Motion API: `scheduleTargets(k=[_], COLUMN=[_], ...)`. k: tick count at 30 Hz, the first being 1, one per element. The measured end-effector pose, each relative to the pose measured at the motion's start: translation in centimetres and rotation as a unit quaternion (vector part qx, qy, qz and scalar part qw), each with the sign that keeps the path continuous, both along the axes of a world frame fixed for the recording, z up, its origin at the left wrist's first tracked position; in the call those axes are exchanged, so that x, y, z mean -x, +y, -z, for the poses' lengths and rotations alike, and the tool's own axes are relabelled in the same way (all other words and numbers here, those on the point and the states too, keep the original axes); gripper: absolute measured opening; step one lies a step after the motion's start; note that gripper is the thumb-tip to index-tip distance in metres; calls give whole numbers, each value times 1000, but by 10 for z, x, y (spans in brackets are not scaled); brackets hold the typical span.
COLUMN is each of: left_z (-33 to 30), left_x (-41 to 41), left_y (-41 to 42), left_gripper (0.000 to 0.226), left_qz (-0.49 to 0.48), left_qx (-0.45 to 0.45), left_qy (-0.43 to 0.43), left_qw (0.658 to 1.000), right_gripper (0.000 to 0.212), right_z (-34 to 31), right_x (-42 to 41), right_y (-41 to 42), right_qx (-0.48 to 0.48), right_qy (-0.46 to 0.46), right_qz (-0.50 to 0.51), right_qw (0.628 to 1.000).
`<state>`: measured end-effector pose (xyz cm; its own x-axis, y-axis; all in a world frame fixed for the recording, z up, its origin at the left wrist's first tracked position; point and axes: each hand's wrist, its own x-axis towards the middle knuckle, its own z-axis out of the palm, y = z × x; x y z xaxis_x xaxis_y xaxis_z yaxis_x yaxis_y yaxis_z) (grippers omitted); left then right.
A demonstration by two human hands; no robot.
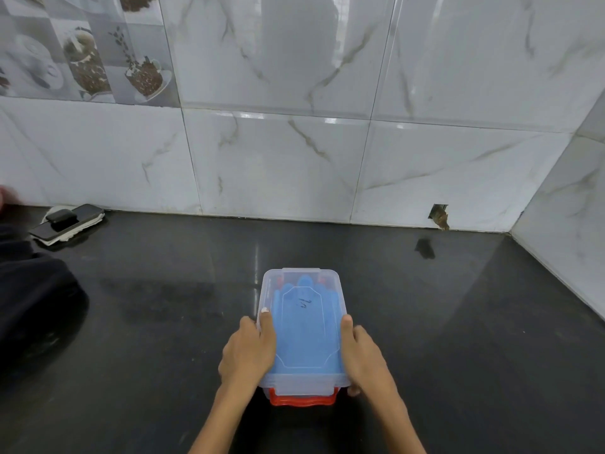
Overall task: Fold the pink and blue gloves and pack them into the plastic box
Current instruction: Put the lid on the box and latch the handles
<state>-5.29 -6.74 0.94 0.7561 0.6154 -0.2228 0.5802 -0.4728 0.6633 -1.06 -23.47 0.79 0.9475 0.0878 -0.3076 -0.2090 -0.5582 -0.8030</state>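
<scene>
Under the clear lid, only the top blue glove shows; what lies beneath is hidden. A dark bundle is cut off at the left edge.

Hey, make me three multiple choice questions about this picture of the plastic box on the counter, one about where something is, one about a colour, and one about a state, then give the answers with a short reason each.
1. Where does the phone lie?
A. On the box lid
B. At the far left of the counter, by the wall
C. At the right corner

2. What colour is the latch on the near end of the plastic box?
A. Red
B. Green
C. Yellow

3. How is the box now?
A. Open, lid beside it
B. Tipped on its side
C. Lid on, a hand at each side

Answers:
1 B, it lies at the wall's foot, far left.
2 A, red shows below the clear lid.
3 C, the left hand and right hand flank the lidded box, with the blue gloves seen through it.
</scene>
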Motion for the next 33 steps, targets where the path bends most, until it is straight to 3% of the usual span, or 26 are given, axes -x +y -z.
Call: scheduleTargets(k=[4,10,13,16,19,21,23,27,33], left_z=[-1,-2,-4,-7,9,33,54,67,70], left_x=[11,1,2,17,40,52,56,53,51], left_y=[-8,-4,-7,-13,-21,-26,-27,-17,-14], left_gripper=[46,45,36,18,31,32,29,32,30], left_qz=[-6,3,-67,-112,62,201,254,265,262], left_qx=[-8,7,51,-22,-153,-274,-343,-408,-435], left_qy=[-47,-67,-131,-335,-492,-499,-486,-466,-436], left_qw=[999,998,988,935,855,797,763,739,743], right_gripper=[46,47,44,34,22,26,28,45,69], right_z=[-2,-3,-3,0,15,34,54,63,66], right_x=[14,10,15,29,45,54,59,54,50], right_y=[0,2,6,4,-6,-10,-12,-15,-12], right_qx=[-14,-111,-157,-111,-77,-48,-11,32,89], right_qy=[-22,10,-3,-146,-345,-440,-509,-540,-543], right_qz=[-14,-6,46,75,-6,-84,-128,-135,-140], right_qw=[1000,994,986,980,935,893,851,830,823])
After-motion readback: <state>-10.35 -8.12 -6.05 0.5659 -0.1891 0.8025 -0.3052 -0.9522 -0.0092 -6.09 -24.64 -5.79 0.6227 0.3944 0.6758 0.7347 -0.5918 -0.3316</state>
